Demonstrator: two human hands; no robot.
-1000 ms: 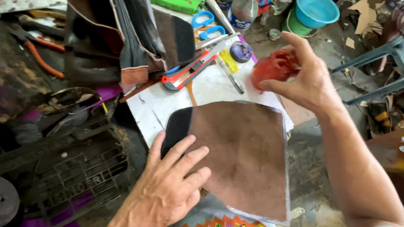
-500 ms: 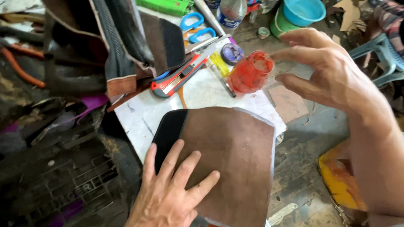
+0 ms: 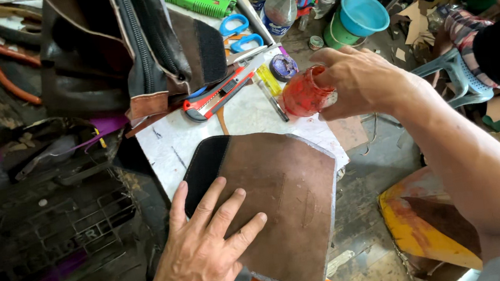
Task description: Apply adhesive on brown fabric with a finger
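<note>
Near the front of the scuffed white board (image 3: 173,143), a flat brown leather panel with a black padded edge (image 3: 278,198) lies under the left hand (image 3: 202,251), fingers spread and pressed flat. Farther right, the right hand (image 3: 364,81) wraps around a smeared, translucent red plastic jar (image 3: 303,94), beside a red utility knife (image 3: 217,95).
</note>
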